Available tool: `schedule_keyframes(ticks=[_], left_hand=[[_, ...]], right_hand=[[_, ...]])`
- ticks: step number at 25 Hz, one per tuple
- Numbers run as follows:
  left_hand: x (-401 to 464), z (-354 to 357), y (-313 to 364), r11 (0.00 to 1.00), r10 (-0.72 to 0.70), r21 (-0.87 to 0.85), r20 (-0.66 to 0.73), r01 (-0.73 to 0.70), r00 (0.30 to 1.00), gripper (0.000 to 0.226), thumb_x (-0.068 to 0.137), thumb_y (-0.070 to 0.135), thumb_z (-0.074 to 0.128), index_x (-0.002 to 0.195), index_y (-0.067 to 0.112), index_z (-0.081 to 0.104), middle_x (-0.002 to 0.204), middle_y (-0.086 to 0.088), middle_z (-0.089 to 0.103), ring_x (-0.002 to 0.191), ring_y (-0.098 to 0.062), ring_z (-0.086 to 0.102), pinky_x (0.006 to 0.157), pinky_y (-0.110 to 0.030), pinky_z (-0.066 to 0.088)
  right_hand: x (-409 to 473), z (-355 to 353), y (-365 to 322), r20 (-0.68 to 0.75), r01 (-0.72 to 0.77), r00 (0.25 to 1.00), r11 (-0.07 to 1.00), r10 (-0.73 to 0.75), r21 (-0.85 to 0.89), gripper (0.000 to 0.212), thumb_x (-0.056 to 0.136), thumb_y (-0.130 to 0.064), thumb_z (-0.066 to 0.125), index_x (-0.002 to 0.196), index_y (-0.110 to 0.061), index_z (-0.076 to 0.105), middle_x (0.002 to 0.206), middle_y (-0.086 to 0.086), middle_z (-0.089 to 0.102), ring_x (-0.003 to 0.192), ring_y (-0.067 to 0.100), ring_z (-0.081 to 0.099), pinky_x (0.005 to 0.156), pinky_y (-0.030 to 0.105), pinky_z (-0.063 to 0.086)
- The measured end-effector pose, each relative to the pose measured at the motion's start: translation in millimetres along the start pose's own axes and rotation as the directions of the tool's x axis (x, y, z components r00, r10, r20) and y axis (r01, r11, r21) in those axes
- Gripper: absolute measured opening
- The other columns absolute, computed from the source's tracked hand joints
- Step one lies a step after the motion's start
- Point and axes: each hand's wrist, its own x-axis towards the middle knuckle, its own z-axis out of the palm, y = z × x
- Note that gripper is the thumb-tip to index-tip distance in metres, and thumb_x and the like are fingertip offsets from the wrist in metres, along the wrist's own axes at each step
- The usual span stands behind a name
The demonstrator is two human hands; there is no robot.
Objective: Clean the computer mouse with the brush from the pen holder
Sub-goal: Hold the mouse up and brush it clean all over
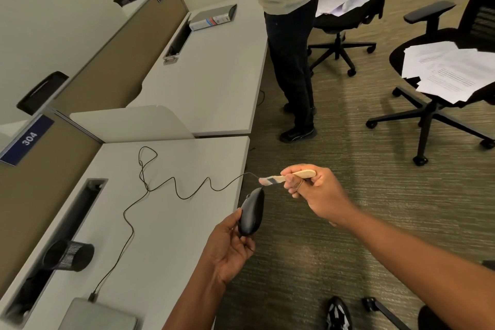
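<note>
Both hands clamped: left [231, 245] mouse [251, 211], right [316, 193] brush [284, 177] | holder [70, 254] on desk [187, 222]

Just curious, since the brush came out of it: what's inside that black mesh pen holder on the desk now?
The pen holder lies tipped on its side beside the desk's cable slot. Its mouth faces away into shadow, so the inside is hidden. The brush is in the right hand.

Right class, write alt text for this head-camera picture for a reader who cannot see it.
A person's left hand holds a black wired computer mouse beyond the edge of a white desk, while the right hand pinches a small wooden-handled brush just above its front. A black mesh pen holder stands on the desk.
</note>
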Motion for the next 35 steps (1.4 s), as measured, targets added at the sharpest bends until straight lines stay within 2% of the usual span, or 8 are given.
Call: schedule_keyframes(ticks=[5, 10, 13, 17, 21, 26, 29, 35], left_hand=[[2.0, 2.3, 1.0, 0.999, 0.02, 0.028, 0.029, -0.02, 0.999, 0.064, 0.082, 0.023, 0.074, 0.141, 0.005, 0.059, 0.123, -0.022, 0.06, 0.093, -0.025, 0.057, 0.065, -0.028, 0.048], [8.9, -0.3, 1.2, 1.0, 0.007, -0.016, 0.006, -0.007, 1.0, 0.046, 0.101, 0.025, 0.065, 0.142, 0.006, 0.059, 0.135, -0.026, 0.062, 0.103, -0.027, 0.058, 0.061, -0.028, 0.052], [8.3, -0.3, 1.2, 1.0, -0.009, -0.011, 0.018, 0.009, 1.0, 0.043, 0.102, 0.027, 0.063, 0.14, 0.006, 0.06, 0.131, -0.025, 0.062, 0.095, -0.027, 0.059, 0.057, -0.027, 0.053], [8.1, -0.1, 0.0, 1.0, 0.0, -0.004, 0.051, 0.0, 0.999, 0.043, 0.101, 0.024, 0.063, 0.14, 0.006, 0.059, 0.133, -0.026, 0.061, 0.106, -0.029, 0.058, 0.069, -0.029, 0.049], [5.7, -3.7, 1.2, 1.0, -0.008, 0.02, 0.086, 0.007, 0.996, 0.049, 0.09, 0.023, 0.07, 0.135, 0.005, 0.062, 0.12, -0.023, 0.063, 0.09, -0.026, 0.06, 0.05, -0.026, 0.054], [4.9, -5.1, 1.5, 0.999, -0.026, 0.046, 0.125, 0.021, 0.992, 0.05, 0.083, 0.02, 0.074, 0.129, 0.004, 0.065, 0.114, -0.024, 0.065, 0.095, -0.029, 0.059, 0.051, -0.026, 0.054], [6.0, -5.5, 3.0, 1.0, -0.01, 0.03, 0.11, 0.007, 0.994, 0.053, 0.082, 0.021, 0.074, 0.13, 0.004, 0.063, 0.121, -0.024, 0.061, 0.095, -0.029, 0.059, 0.051, -0.027, 0.055], [6.8, -10.7, 3.9, 1.0, -0.022, 0.009, 0.098, 0.021, 0.995, 0.056, 0.082, 0.022, 0.073, 0.134, 0.004, 0.061, 0.122, -0.025, 0.063, 0.097, -0.029, 0.06, 0.055, -0.028, 0.055]], right_hand=[[-3.0, -0.7, -5.0, 0.136, -0.03, 0.99, 0.998, 0.036, -0.047, 0.012, 0.095, -0.029, 0.071, 0.1, -0.022, 0.079, 0.082, 0.003, 0.078, 0.074, 0.012, 0.069, 0.071, 0.03, 0.059], [-7.4, -4.6, -16.0, 0.369, -0.123, 0.925, 0.991, 0.093, 0.059, 0.022, 0.09, -0.03, 0.071, 0.099, -0.011, 0.079, 0.079, 0.009, 0.076, 0.072, 0.017, 0.069, 0.066, 0.027, 0.057], [-6.2, -5.2, -15.8, 0.436, -0.147, 0.894, 0.986, 0.1, 0.075, 0.023, 0.091, -0.029, 0.071, 0.102, -0.01, 0.079, 0.082, 0.011, 0.077, 0.074, 0.018, 0.07, 0.066, 0.027, 0.057], [-3.5, -0.8, -11.7, 0.33, -0.138, 0.938, 0.988, 0.109, 0.068, 0.019, 0.087, -0.032, 0.073, 0.097, -0.017, 0.081, 0.081, 0.009, 0.078, 0.073, 0.016, 0.07, 0.065, 0.024, 0.058], [6.6, -3.3, -7.3, 0.184, -0.115, 0.978, 0.991, 0.1, 0.07, 0.015, 0.091, -0.027, 0.072, 0.098, -0.017, 0.08, 0.081, 0.008, 0.078, 0.072, 0.014, 0.07, 0.064, 0.023, 0.057], [12.6, 1.7, 4.4, 0.002, -0.124, 0.992, 0.988, 0.125, -0.092, 0.009, 0.099, -0.017, 0.07, 0.097, -0.021, 0.078, 0.078, 0.002, 0.077, 0.071, 0.011, 0.067, 0.066, 0.023, 0.057], [9.2, 8.0, 8.0, -0.158, -0.092, 0.984, 0.995, 0.084, -0.039, 0.01, 0.101, -0.019, 0.068, 0.098, -0.022, 0.077, 0.078, 0.001, 0.076, 0.072, 0.012, 0.066, 0.066, 0.025, 0.057], [5.9, 1.7, -4.3, 0.158, -0.157, 0.978, 0.977, 0.133, 0.147, 0.017, 0.102, -0.021, 0.065, 0.093, -0.016, 0.079, 0.075, 0.009, 0.074, 0.065, 0.015, 0.066, 0.057, 0.024, 0.053]])
